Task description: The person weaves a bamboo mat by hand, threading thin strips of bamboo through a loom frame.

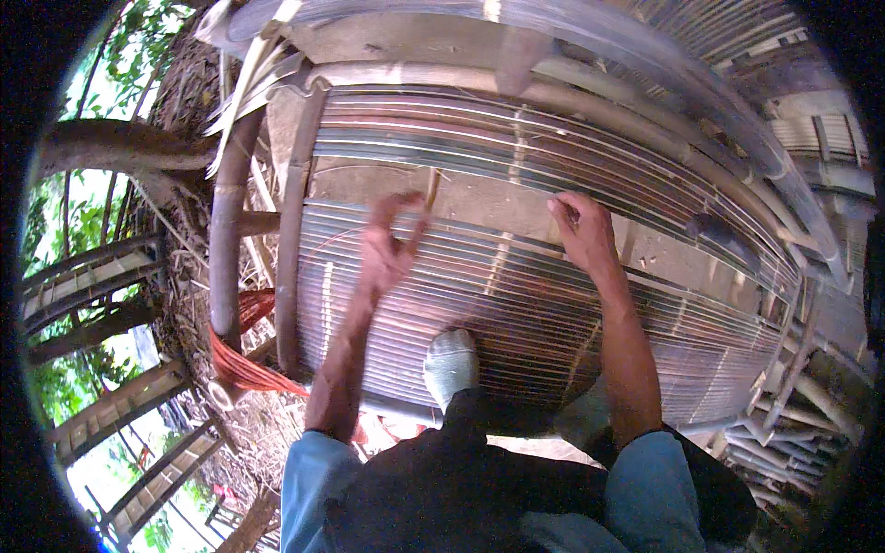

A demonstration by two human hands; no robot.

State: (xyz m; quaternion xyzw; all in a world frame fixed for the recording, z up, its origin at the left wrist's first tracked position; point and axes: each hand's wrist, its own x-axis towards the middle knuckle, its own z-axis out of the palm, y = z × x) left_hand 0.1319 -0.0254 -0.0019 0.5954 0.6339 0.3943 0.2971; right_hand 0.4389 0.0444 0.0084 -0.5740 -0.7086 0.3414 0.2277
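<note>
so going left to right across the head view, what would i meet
Wooden planks at the left, orange cords, the left hand, a foot in a pale sock, the right hand, stacked poles at lower right.

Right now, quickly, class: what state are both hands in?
Left hand: open, fingers curved.
Right hand: fingers curled; whether it holds anything cannot be told.

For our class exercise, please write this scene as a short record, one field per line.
Work surface: long grey-brown platform of narrow slats
Middle: bare tan band between two slatted sections
Left hand: fingers curved, grip open
Right hand: fingers curled; whether it holds anything is unclear
Lower centre: foot in a pale covering
Lower left: bundled orange cord at a round brown pole
Far left: green foliage
</note>
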